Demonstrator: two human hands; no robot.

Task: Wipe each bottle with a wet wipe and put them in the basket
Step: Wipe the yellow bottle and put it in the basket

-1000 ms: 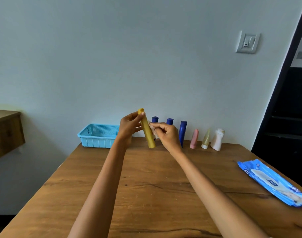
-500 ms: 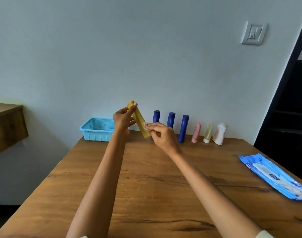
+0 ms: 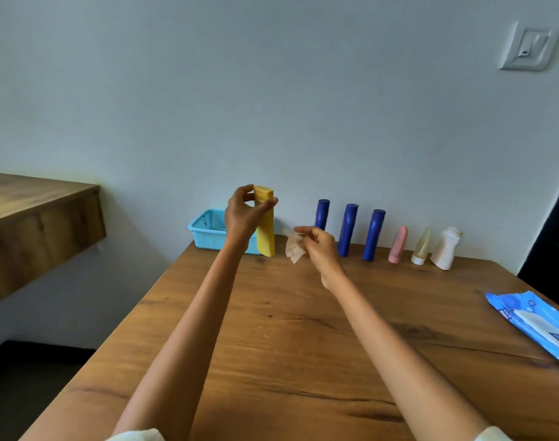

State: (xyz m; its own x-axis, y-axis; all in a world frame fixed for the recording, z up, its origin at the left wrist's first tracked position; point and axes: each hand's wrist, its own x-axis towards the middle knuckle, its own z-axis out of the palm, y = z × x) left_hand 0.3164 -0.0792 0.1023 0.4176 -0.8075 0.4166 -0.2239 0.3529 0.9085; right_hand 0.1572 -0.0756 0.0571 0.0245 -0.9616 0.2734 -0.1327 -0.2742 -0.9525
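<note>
The left hand (image 3: 244, 218) is up above the far edge of the table, thumb and fingers pinching the yellow bottle (image 3: 265, 227) near its top, and the bottle hangs nearly upright in that grip. Whether its bottom end touches the table cannot be told. Just to its right, the right hand (image 3: 319, 246) pinches a crumpled wet wipe (image 3: 294, 249) between curled fingers and thumb, and the wipe sits clear of the bottle, a small gap between them.

Behind the left hand, the light blue basket (image 3: 208, 230) sits at the far left corner of the wooden table (image 3: 287, 329), close to the wall, the yellow bottle overlapping its right end in the view. Along the back edge to the right stands the row: three dark blue bottles (image 3: 348, 230) side by side, the leftmost partly hidden by the right hand, then a pink bottle (image 3: 398, 245), a pale yellowish tube (image 3: 422, 246) standing on its white cap, and a white bottle (image 3: 445, 248) last.

Out at the right edge of the table lies the blue pack of wipes (image 3: 539, 323), flat, well apart from both hands. A wooden shelf (image 3: 39, 218) juts from the wall on the left, and a light switch (image 3: 529, 47) sits high on the wall at right.
</note>
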